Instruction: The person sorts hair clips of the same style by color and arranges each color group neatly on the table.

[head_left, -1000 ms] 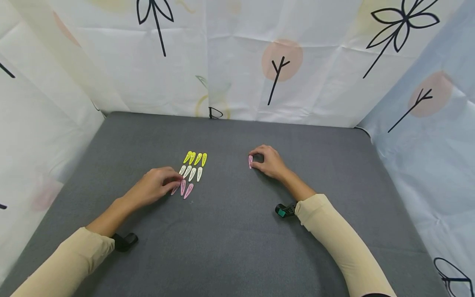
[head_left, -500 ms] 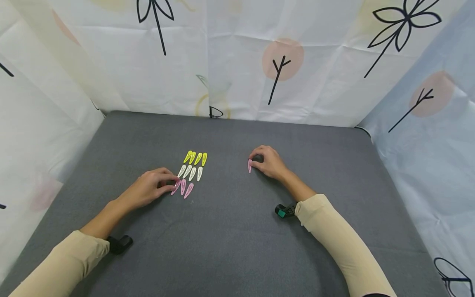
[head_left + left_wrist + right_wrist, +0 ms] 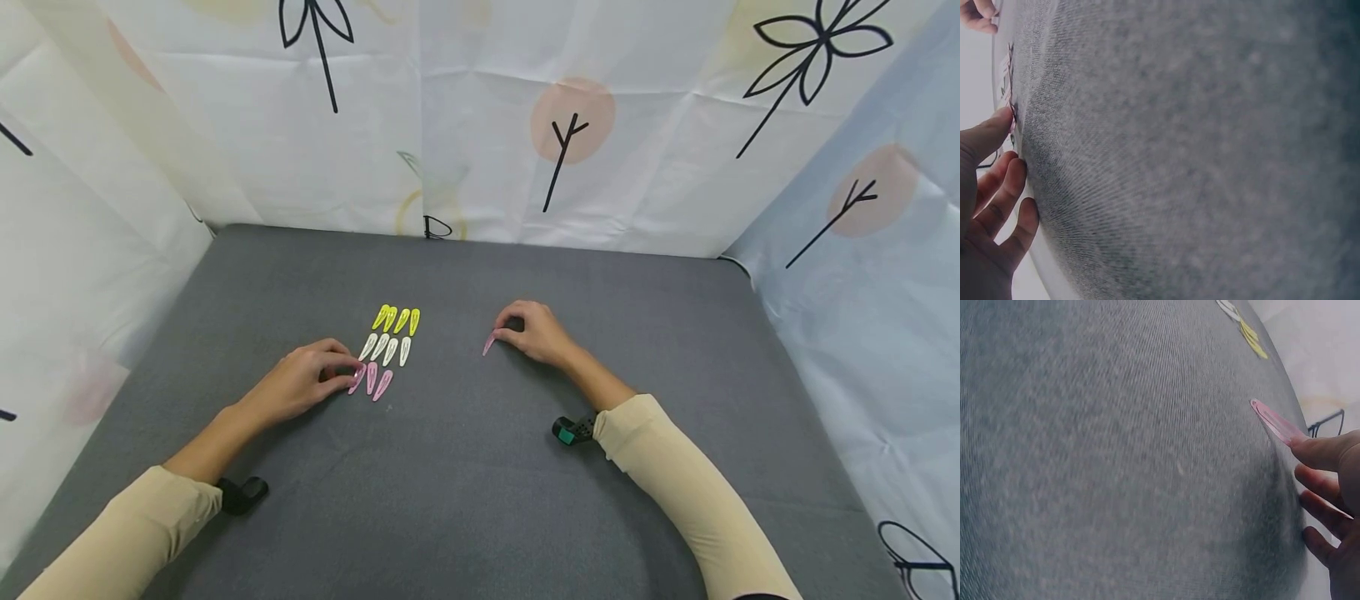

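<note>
My right hand (image 3: 534,335) pinches a pink snap hair clip (image 3: 1275,422) between thumb and fingers. The clip's narrow end points left, toward the rows of clips. At the left end of the nearest row, my left hand (image 3: 315,375) has thumb and fingertip on another pink hair clip (image 3: 357,379), which lies on the cloth partly covered. Two more pink clips (image 3: 383,385) lie just right of it. In the left wrist view, the thumb (image 3: 999,128) meets the edge of the clips, seen nearly side-on.
Behind the pink clips lie a row of white clips (image 3: 406,351) and a farther row of yellow clips (image 3: 415,322). All rest on a grey cloth-covered table (image 3: 450,500). Patterned white curtains (image 3: 480,150) stand along the back and sides.
My right hand has moved left and slightly nearer, and its pink clip has swung from nearly upright to slanted. My left hand shifted slightly left, then stayed at the same pink clip.
</note>
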Available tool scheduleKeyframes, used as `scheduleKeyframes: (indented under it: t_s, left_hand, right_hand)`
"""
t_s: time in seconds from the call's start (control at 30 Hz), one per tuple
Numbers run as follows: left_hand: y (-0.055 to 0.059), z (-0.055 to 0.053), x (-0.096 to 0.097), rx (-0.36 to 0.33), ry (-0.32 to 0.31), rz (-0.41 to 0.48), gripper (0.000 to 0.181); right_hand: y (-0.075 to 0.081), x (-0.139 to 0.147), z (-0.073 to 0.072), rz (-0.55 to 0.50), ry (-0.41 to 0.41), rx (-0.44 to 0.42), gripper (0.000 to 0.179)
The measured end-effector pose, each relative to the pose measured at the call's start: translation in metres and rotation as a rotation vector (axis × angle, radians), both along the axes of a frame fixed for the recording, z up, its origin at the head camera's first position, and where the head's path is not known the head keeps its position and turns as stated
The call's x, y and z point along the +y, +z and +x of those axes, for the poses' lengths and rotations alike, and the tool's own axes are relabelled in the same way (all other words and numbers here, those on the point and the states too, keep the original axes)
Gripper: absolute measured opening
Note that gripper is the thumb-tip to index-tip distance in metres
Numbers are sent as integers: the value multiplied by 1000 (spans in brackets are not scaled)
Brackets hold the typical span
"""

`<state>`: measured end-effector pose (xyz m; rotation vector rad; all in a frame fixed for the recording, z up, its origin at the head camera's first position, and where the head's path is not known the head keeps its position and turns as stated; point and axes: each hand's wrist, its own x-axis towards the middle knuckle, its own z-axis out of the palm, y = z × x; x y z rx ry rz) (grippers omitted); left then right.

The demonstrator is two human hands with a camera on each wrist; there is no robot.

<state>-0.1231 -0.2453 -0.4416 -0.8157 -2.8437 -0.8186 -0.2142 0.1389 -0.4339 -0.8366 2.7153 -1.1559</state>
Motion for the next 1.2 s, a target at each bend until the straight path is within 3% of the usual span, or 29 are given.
scheduleKeyframes:
  t_s: [0.4, 0.83, 1.2]
  left_hand:
    - [-1, 1, 0, -1, 17, -10, 20]
    - [1, 1, 2, 2, 14, -27, 21]
    - [1, 0, 2, 8, 10, -29, 21]
  right_hand:
    - [5, -20, 8, -62, 42, -145, 5]
    - [6, -45, 18, -71, 63, -183, 6]
    - [7, -81, 33, -20, 119, -187, 7]
